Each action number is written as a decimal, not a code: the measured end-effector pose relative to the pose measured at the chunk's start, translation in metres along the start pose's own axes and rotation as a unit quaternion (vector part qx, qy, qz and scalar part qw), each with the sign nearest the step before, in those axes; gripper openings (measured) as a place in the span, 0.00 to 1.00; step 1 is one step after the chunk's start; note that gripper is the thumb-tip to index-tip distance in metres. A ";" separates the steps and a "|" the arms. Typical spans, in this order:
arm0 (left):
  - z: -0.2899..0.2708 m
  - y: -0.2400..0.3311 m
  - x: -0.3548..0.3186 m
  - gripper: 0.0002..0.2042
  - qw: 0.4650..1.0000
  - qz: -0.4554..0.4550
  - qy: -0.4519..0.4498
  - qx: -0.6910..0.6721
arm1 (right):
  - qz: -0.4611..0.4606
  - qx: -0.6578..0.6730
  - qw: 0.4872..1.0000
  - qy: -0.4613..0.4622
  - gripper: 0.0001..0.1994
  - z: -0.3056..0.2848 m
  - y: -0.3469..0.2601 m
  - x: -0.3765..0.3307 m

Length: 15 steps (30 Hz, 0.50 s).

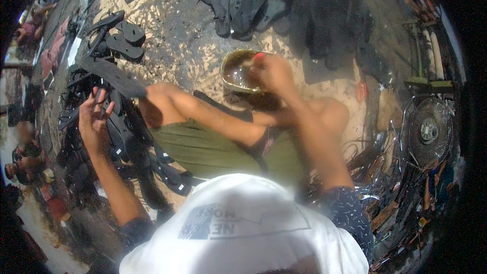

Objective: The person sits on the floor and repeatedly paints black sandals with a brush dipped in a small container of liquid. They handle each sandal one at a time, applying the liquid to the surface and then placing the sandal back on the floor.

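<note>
My right hand [276, 75] is closed around a red-handled brush [259, 57], blurred by motion, over a cut-open container [225, 82]. The container has a yellowish rim and holds a brown, shiny liquid. To the left, my left hand [95, 124] is raised with its fingers spread and nothing in them. Just beyond its fingertips lies a long black sandal sole [114, 78], its right end against my bent knee. Black sandals with straps [119, 122] are piled beside and under this hand.
Loose black soles [124, 43] lie at the far left, and a large heap of them [238, 2] at the top. Dark flat sheets [329, 35] spread at the upper right. A round fan [428, 131] stands at the right, above scraps. A person [28, 155] sits at the left edge.
</note>
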<state>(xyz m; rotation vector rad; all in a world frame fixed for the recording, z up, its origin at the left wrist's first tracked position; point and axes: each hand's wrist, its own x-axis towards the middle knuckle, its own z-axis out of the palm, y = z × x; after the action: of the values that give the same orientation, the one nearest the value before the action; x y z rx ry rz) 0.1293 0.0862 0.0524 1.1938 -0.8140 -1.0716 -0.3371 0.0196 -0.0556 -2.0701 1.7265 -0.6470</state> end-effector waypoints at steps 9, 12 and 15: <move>0.096 -0.086 0.010 0.16 0.777 0.111 -0.182 0.592 | 0.082 -0.193 0.976 -0.061 0.12 -0.126 0.029 -0.050; 0.100 -0.070 0.021 0.09 0.781 0.061 -0.185 0.594 | 0.183 0.135 0.964 0.140 0.13 -0.161 0.020 -0.070; 0.077 -0.028 0.010 0.07 0.861 0.130 -0.192 0.452 | 0.136 0.138 0.960 0.202 0.16 -0.172 0.017 -0.080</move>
<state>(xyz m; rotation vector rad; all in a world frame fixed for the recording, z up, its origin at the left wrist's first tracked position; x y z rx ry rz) 0.0556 0.0514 0.0405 1.5798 -1.8730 -0.6942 -0.4589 0.0974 0.0681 -1.5502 1.9517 -1.2055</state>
